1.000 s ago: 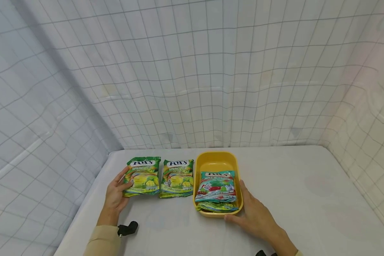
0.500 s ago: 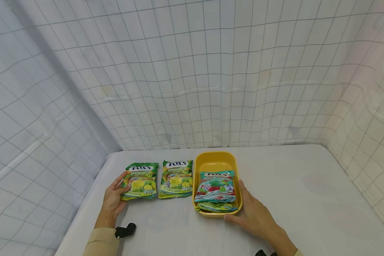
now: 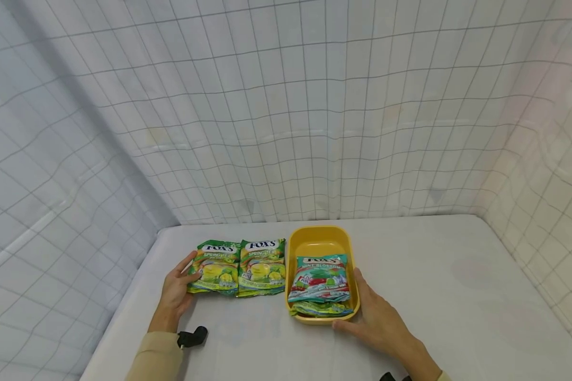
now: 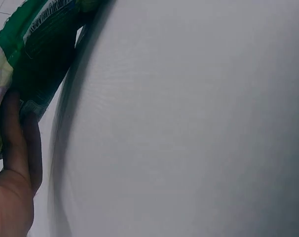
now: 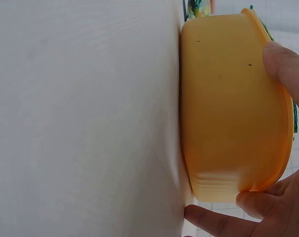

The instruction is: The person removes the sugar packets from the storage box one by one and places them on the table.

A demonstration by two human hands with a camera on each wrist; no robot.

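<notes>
My left hand (image 3: 175, 290) grips a green Fox's Spring Tea candy bag (image 3: 214, 271) by its left edge, thumb on the front face. In the left wrist view, its fingers (image 4: 15, 136) lie behind the green bag (image 4: 43, 64). This bag's right edge meets a second Spring Tea candy bag (image 3: 262, 271) on the table. My right hand (image 3: 381, 320) holds the front right corner of a yellow tub (image 3: 318, 246), thumb at the front and fingers along the right side. Inside the tub, a teal Mint Blossom candy bag (image 3: 320, 278) lies over a green bag (image 3: 321, 308).
A white cloth covers the table (image 3: 434, 286). White sheeting with a grid pattern (image 3: 324, 132) rises behind it and on both sides. The tub (image 5: 233, 98) stands flat on the table in the right wrist view.
My left hand first drew its candy bag down and slightly left, then moved it right against the second bag. My right hand and the tub have stayed in place.
</notes>
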